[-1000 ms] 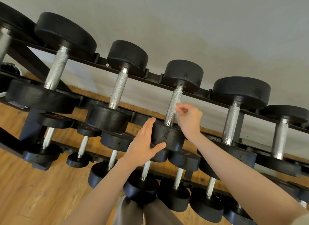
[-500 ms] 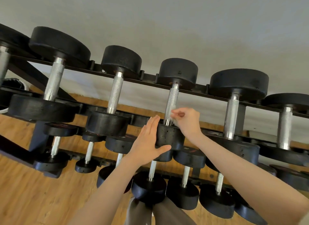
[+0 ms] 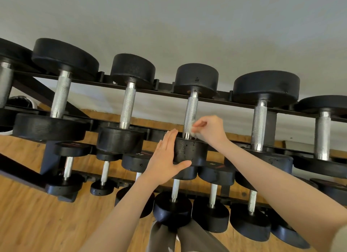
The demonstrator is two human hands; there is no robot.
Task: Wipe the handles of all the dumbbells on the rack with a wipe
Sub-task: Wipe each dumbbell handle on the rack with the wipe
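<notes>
A black rack [image 3: 225, 99] carries black dumbbells with knurled silver handles in an upper and a lower row. My right hand [image 3: 211, 129] pinches a small white wipe [image 3: 191, 127] against the lower end of the handle [image 3: 191, 114] of the middle upper dumbbell. My left hand [image 3: 165, 158] lies flat with straight fingers on the left side of that dumbbell's near head [image 3: 193, 152], thumb under its front edge. Other upper handles stand left [image 3: 127, 107] and right [image 3: 260, 124] of it.
Smaller dumbbells [image 3: 173, 205] fill the lower row below my arms. A wooden floor [image 3: 28, 214] lies under the rack and a pale wall [image 3: 187, 26] stands behind it. My trouser legs [image 3: 169, 238] show at the bottom.
My right hand has slid the wipe down the middle handle toward the near head. My left hand stays on that head. The camera has shifted slightly.
</notes>
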